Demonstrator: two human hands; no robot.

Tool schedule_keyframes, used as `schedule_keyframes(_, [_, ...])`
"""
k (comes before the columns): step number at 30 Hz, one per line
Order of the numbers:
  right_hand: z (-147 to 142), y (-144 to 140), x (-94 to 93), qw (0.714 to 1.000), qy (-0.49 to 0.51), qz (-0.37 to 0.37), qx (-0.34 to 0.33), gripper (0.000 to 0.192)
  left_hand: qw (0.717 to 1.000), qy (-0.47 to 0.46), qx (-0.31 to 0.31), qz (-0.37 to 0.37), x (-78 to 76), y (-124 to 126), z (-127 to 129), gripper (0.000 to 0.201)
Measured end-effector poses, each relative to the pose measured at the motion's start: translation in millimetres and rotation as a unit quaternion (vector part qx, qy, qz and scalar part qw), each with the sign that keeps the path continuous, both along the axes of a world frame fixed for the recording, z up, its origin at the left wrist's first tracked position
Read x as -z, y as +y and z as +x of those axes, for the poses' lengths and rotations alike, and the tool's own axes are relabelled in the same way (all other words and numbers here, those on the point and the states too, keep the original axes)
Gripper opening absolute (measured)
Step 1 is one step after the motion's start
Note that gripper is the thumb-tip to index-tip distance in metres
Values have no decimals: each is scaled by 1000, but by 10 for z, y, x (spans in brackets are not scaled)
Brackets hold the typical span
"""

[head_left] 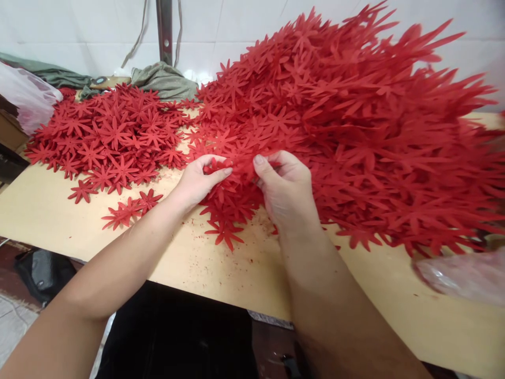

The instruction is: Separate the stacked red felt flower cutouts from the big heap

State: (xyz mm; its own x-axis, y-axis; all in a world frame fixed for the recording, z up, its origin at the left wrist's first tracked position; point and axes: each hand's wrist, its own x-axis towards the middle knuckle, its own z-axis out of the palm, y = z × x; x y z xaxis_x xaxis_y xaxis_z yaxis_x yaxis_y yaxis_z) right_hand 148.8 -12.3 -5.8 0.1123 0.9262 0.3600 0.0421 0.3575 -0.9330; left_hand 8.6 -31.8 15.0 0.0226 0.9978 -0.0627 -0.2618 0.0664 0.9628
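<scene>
In the head view, a pale wooden table [221, 263] runs from near left to far right, its near edge dusted with small red crumbs. A large heap of red flower cut-outs [355, 116] covers the right and far part of the table, piled high and spilling toward the near edge. To the left of it lies a flatter spread of separated red flowers [114, 137], with a few loose ones [130, 208] lying apart nearer the table edge.

The left hand [199, 181] reaches in from the near left, its fingers curled and its thumb pressed against the near left fringe of the large heap, pinching red pieces there. The right hand [286, 192] comes from the near right, its back toward the camera, its thumb and fingers closed on the same clump just beside the left hand. The piece being gripped sits between the two thumbs, at the near left edge of the heap, touching its neighbours.

At the far left lie a pinkish plastic bag [27, 97] and crumpled green cloth [163, 79] against the white wall. Another clear plastic bag [465, 273] lies at the near right.
</scene>
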Motion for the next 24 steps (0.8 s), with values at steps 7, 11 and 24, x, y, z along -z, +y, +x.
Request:
schedule_keyframes(7, [71,17,-25,996,-54,26,61,31,1000,14,12,13,5,12,-11,20])
schedule_keyframes(11, [-45,-109,-133,998,-36,29,-31,18,999,53,-2,6,-8,3,-9,22])
schedule_keyframes(24, [82,61,-16,993,14,25,117,9,998,-15,63,-25,-27,3,-21,13])
